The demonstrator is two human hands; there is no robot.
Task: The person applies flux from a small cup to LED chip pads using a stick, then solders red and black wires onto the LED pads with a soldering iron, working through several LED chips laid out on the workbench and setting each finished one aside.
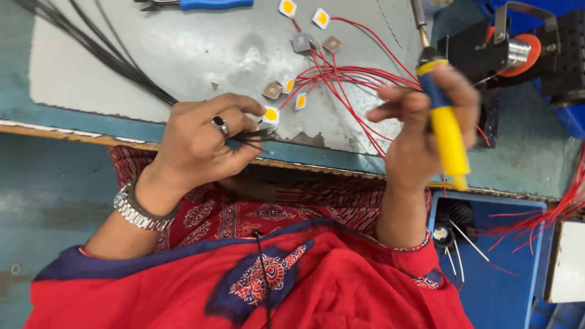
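Pinching a small square LED chip [271,114] and black wire ends [253,137] in the left hand [201,143], fingers closed, right at the near edge of the desk [183,55]. Gripping a yellow-handled soldering iron [446,125] in the right hand [420,131], fist closed, tip pointing away, well apart from the chip. Probably readying a joint: keeping chip flat, wire steady on the pad, iron clear of the red wires [347,76] and spare chips [321,18].
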